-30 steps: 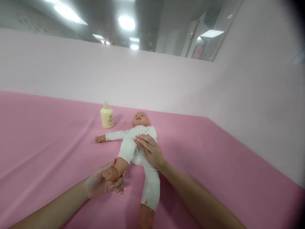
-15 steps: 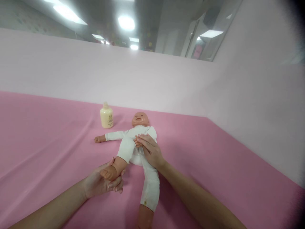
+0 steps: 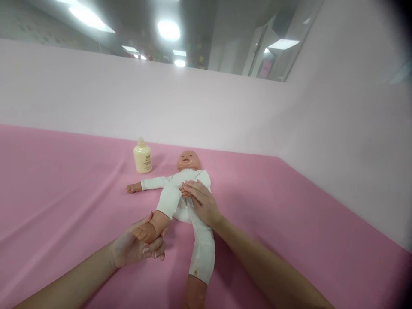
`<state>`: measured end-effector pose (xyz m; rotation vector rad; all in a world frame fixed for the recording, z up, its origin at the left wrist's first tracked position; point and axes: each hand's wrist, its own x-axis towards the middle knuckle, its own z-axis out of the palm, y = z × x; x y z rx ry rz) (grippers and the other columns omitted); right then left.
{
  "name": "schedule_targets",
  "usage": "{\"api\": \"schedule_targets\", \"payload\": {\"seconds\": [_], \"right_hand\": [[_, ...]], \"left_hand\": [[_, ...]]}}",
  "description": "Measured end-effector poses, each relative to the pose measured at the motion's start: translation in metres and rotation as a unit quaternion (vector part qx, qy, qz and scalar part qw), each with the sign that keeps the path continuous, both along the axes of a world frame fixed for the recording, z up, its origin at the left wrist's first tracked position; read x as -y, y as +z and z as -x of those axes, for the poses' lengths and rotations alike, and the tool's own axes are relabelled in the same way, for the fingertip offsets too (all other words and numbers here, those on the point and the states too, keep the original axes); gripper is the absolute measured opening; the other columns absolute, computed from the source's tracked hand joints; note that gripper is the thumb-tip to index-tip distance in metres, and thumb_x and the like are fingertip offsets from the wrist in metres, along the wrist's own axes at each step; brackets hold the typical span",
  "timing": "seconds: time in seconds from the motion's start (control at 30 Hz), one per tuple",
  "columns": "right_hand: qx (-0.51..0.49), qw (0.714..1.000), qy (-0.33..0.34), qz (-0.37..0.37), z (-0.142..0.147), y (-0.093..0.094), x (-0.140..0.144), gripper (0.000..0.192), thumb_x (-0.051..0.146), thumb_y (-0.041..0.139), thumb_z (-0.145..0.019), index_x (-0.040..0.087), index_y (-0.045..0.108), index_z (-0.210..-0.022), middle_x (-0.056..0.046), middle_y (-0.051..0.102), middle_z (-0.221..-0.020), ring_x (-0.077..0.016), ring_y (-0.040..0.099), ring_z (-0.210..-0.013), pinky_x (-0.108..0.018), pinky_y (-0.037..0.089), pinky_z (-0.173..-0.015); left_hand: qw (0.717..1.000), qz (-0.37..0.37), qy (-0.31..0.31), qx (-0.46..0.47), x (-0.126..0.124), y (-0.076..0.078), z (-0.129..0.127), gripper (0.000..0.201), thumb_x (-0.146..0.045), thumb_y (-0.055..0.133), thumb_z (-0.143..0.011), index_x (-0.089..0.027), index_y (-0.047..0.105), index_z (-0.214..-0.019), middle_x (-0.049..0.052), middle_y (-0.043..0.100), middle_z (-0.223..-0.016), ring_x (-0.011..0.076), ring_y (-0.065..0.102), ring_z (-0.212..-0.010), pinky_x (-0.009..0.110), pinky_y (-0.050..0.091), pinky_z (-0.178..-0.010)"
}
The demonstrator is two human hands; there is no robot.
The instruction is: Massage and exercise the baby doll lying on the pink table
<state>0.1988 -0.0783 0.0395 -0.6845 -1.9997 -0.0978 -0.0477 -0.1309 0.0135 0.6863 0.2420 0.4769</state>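
Note:
A baby doll [image 3: 186, 176] with a white cloth body lies on its back, its head at the far end. My left hand [image 3: 128, 249] is closed around its bent leg near the ankle from underneath, and the bare foot [image 3: 145, 233] rests over my palm. Over the doll's belly, my right hand [image 3: 206, 209] holds the doll's small hand [image 3: 185, 191] against that raised knee [image 3: 169, 199]. My right palm and part of the doll's arm are hidden. The other leg [image 3: 202, 251] stretches straight toward me, and the doll's free arm [image 3: 154, 183] points out to the left.
A cream-coloured bottle [image 3: 143, 159] stands upright left of the doll's head. Pink cover [image 3: 80, 180] with a few creases spreads over the surface. White walls [image 3: 206, 111] rise behind and at the right, with a reflecting pane [image 3: 222, 34] above.
The whole view has shifted very slightly. Both hands keep their hold on the doll, whose pose looks the same.

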Motion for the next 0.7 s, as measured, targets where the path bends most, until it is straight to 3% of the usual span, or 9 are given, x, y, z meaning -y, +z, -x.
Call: {"api": "schedule_targets", "payload": {"seconds": [0.7], "right_hand": [[-0.005,1.000,0.009,-0.023,0.0017,0.0016,0.0001,0.049,0.005,0.044,-0.093,0.031,0.052,-0.135,-0.004,0.064,-0.129,-0.0141,0.057,-0.125,-0.040,0.041,-0.113]], "left_hand": [[0.999,-0.005,-0.023,0.035,0.0010,0.0009,-0.0014,0.064,-0.066,0.034,-0.092,-0.012,0.068,-0.089,-0.004,0.039,-0.046,0.0155,0.048,-0.056,0.037,0.044,-0.079]]}}
